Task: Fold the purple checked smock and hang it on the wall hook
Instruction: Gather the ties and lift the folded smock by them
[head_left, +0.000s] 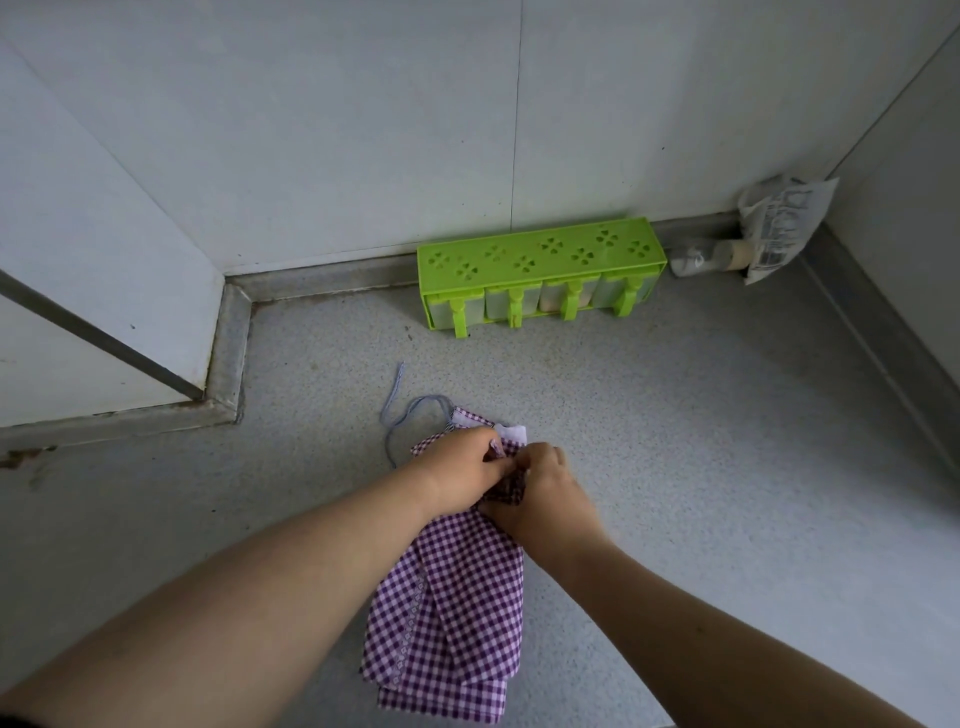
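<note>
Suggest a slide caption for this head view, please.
Both hands, left and right, pinch the folded purple checked smock on a speckled counter.

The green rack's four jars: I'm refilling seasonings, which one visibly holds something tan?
The third jar from the left in the green rack; tan shows through it, while the others look pale and clear.

Grey speckled worktop (675, 415) with a raised lip along the white tiled wall (363, 130). Lime-green condiment rack (540, 270) sits against the wall, clover cutouts on top, four clear drawers with green handles (contents unclear). Right of it, in the corner, a small bottle (711, 257) lies on its side, touching a crumpled printed plastic bag (784, 223) leaning in the corner.
</note>
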